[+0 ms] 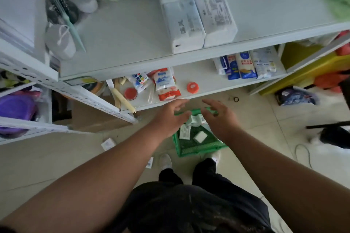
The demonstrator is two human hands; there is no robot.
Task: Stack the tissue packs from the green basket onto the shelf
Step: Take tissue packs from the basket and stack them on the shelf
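Head view: left hand [170,117] and right hand [220,117] both reach down over the green basket [200,147] on the floor, fingers spread and loose, grasping nothing. Small tissue packs [195,119] lie in the basket directly below and between the fingertips (orientations mixed, blurred), about equally near either hand. The shelf [132,30] stands ahead and above; bare room left of the large white packs [198,22] already stacked there.

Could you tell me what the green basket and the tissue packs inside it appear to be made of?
The green basket looks like moulded plastic: uniform bright colour and a fine perforated mesh floor. The tissue packs appear to be wrapped in thin plastic film, white with small printed labels, though blur leaves that uncertain.
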